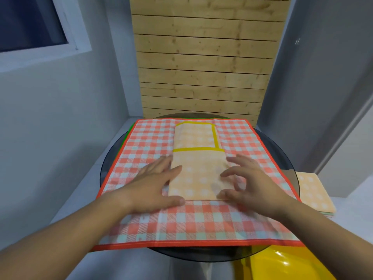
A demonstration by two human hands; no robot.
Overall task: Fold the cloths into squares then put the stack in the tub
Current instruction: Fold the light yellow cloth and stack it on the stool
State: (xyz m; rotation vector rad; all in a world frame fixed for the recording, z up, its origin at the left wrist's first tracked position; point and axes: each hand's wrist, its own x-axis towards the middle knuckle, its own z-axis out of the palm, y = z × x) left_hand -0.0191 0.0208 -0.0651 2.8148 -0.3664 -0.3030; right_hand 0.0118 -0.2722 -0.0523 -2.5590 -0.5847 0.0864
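Orange cloth (193,178), folded strip, centre of glass table (282,158) atop red checked cloth (153,136), left hand (153,184) flat on its left edge, right hand (254,182) curved over right edge, grip unclear, yellow tub (282,263) under near-right edge.

I see soft, even indoor light; the window (30,23) is dark. The left hand (153,188) and right hand (254,184) are smeared by motion blur and cast faint shadows. Glare spots shine on the yellow tub (282,265), and the walls (50,118) bow at the edges.
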